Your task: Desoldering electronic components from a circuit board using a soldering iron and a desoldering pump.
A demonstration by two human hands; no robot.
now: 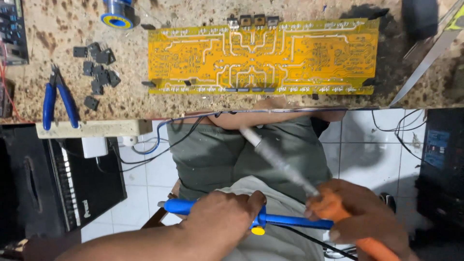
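A: How are the hands placed?

B: Both sit low, at the near edge, over the lap. The left hand (224, 212) comes in from the near left, its forearm angled up to the right, fingers curled down and closed around a blue desoldering pump (251, 218) that lies roughly level, its yellow button just under the fingertips.

A: And the other one?

B: The right hand (362, 217) comes from the near right, wrapped tight around the orange handle of a soldering iron (290, 169). The metal barrel slants up to the left, its pale tip ending just short of the surface (72, 24) edge. The iron's barrel crosses close above the pump's right end; whether they touch I cannot tell.

A: Anything holding other things?

B: Only the speckled surface. A yellow circuit board (263, 55) lies flat at its middle, copper side up. To the far left are a cluster of small black components (99, 67), blue-handled pliers (58, 99), and a solder spool (117, 12) at the far edge.
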